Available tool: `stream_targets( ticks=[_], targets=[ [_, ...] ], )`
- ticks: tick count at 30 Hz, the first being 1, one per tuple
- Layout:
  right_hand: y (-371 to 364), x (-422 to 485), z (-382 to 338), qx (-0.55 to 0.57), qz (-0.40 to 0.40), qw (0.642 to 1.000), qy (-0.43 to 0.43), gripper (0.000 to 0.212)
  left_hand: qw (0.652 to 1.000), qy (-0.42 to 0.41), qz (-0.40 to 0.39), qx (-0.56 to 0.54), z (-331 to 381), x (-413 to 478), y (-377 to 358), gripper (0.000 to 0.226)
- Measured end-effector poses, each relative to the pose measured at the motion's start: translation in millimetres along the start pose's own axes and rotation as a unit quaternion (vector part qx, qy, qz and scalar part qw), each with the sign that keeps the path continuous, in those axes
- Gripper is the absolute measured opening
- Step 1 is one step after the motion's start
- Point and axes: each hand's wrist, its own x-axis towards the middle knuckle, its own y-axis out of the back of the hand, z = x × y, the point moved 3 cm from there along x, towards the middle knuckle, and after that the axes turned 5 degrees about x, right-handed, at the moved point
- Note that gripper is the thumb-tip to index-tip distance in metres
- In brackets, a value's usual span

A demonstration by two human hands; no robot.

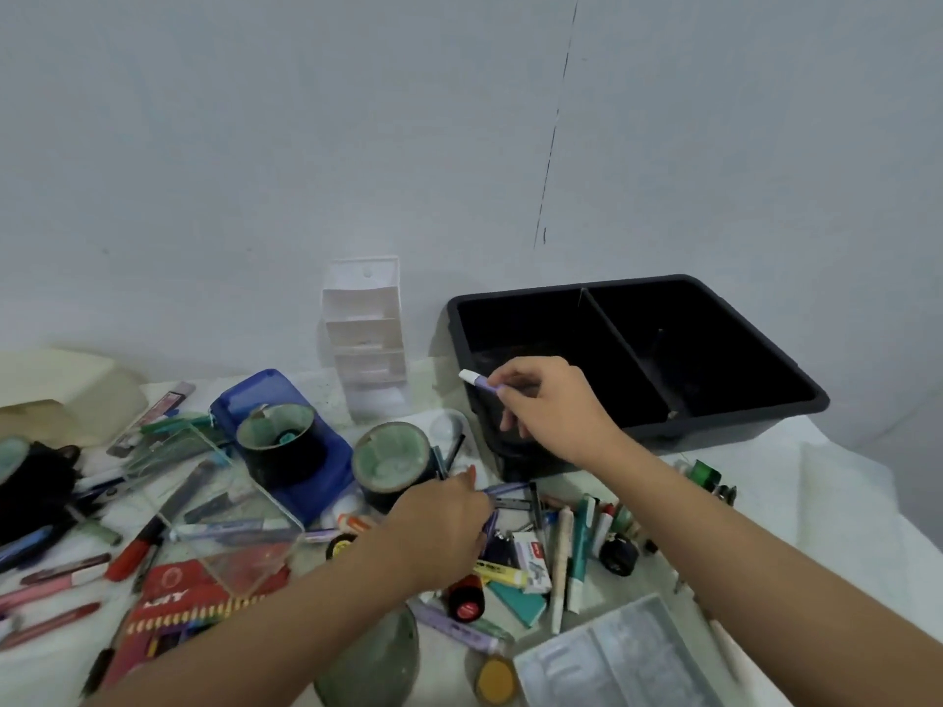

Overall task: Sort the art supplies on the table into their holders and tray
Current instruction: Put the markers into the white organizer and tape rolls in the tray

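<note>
Sprawling across the lower half of the frame, the cloth-covered table (842, 502) carries a scatter of pens and markers. Right of centre sits the black two-compartment tray (740, 428), the white tiered holder (365, 349) to its left and a round dark holder (393, 464) lower left of that. The right hand (551, 410), over the tray's near-left corner, grips a purple marker (477, 378). Below, the left hand (444, 523) pinches a purple pen (505, 487) in the pile.

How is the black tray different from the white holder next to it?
The black tray is low and wide; the white holder is tall and narrow. The black tray has two compartments side by side; the white holder has pockets stacked upward. Both stand against the wall.
</note>
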Motion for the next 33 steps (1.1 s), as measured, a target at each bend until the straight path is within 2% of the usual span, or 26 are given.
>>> stream_targets(
  ticks=[5,7,11,15,21,24,27,33],
  targets=[
    [9,-4,20,0.057,-0.008,0.998,0.016,0.011,0.996,0.077,0.009,0.042,13,8,-2,0.036],
    [10,-4,24,0.077,-0.004,0.997,0.026,0.011,0.995,0.093,0.025,0.024,15,7,1,0.031],
    [9,-1,25,0.105,-0.022,0.994,0.034,0.018,0.984,0.111,0.106,-0.091,8,0,12,0.007],
    [0,3,15,0.079,-0.061,0.993,0.064,0.030,0.956,0.135,0.148,-0.215,-13,-22,38,0.025],
    [-18,13,-14,0.087,-0.016,0.991,0.096,0.008,0.879,0.143,0.233,-0.391,-63,-66,90,0.025],
    [-32,16,-24,0.089,0.000,0.991,0.101,0.008,0.808,0.154,0.301,-0.483,-101,-81,104,0.028],
    [-45,19,-36,0.108,0.035,0.987,0.113,0.012,0.749,0.163,0.389,-0.511,-135,-91,107,0.020],
    [-57,22,-60,0.103,0.096,0.977,0.159,0.006,0.706,0.135,0.459,-0.522,-153,-97,103,0.014]
  ],
)
